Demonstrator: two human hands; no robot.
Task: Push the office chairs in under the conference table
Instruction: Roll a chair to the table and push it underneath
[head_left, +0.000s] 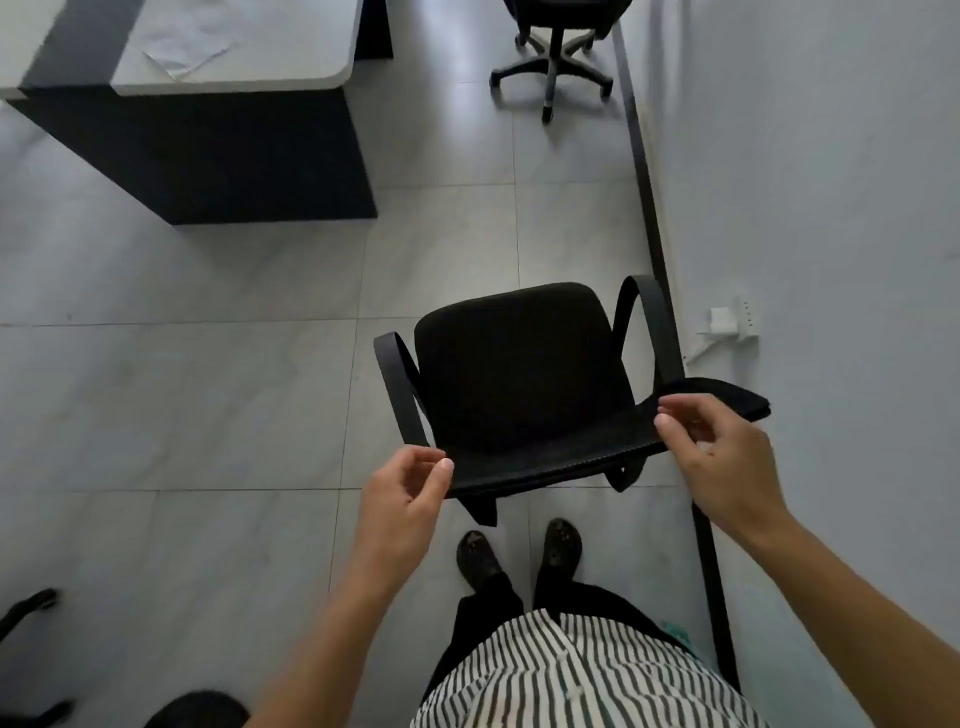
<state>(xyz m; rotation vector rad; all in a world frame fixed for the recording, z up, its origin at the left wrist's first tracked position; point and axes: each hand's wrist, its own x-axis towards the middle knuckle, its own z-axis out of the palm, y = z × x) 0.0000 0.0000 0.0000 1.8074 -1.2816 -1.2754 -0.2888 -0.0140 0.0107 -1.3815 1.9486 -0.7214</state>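
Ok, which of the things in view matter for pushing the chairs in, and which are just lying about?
For the job:
near chair
far chair
table
left hand and right hand, both at the near chair's backrest

Lying about:
paper on the table
wall plug

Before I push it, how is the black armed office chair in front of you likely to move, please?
Likely rolls easily: the black office chair shows splayed base legs on smooth grey floor tiles. Pushed at its thin backrest top, it may swivel off course.
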